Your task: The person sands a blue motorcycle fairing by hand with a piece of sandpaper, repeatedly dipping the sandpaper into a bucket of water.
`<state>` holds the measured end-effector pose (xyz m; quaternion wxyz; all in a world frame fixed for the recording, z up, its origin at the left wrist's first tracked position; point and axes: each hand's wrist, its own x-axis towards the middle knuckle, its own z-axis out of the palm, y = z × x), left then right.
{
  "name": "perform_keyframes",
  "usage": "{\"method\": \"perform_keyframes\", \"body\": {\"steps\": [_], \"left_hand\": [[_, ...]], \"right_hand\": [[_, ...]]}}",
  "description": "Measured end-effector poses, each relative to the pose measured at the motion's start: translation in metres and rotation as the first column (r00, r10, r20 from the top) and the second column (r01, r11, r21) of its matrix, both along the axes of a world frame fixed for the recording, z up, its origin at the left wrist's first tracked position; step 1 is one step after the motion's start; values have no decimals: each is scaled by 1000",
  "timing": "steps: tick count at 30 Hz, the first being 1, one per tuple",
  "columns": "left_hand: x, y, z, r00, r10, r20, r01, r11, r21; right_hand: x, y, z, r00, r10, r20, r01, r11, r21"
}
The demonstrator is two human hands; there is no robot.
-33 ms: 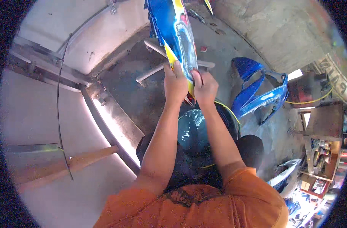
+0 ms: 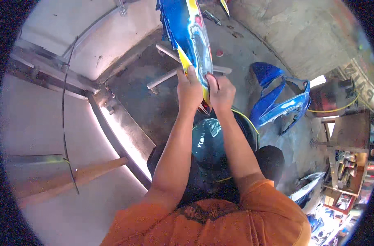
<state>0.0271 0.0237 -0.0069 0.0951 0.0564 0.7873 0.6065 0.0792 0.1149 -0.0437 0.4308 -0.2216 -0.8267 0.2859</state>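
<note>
Head view, main item: long panel (image 2: 189, 37), blue w/ yel. edging and pale streaks; pos. ahead of the person, near tip toward the body, far end cut off by the top edge. L hand (image 2: 190, 93): closed round L side of the panel's near end, thumb on top. R hand (image 2: 222, 93): same hold, R side, thumb on top; fingers underneath hidden. Both grips narrow, on the panel only; no tool seen in either. Status (judged): panel in hand and under control = done; surface work looks incomplete, since pale streaks run down its R half, tho can't tell bare patch from glare, so amt. left is unclear. Underside n/a. Other stock, all placed re: long panel: pale stand legs (image 2: 164, 78) below it, sticking out L and R, contact can't be told; dark round container (image 2: 209, 143) w/ glossy teal face, just past its near tip, contents unclear; small reddish bit (image 2: 220, 53) on floor, just R; blue fairing (image 2: 271, 96), open-framed, on floor, well to R, not in hand; wooden shelf (image 2: 351, 135) w/ small goods, far R; black cord (image 2: 63, 106), far L.
</note>
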Motion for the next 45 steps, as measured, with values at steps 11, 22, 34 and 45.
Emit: {"method": "perform_keyframes", "body": {"steps": [11,22,34,45], "left_hand": [[-8,-4,-13,991,-106,-86,96,989,-113],[1,-1,10,997,-43,59,42,999,9],[-1,2,-2,998,-11,64,12,1000,-5],[-3,2,-9,1000,15,-23,-14,999,52]], "right_hand": [[-10,-4,14,999,39,-30,-38,999,38],[-61,26,85,1000,-15,6,15,1000,13],[-62,16,89,993,-68,102,59,995,85],[-31,4,71,985,1,170,1,1000,-17]]}}
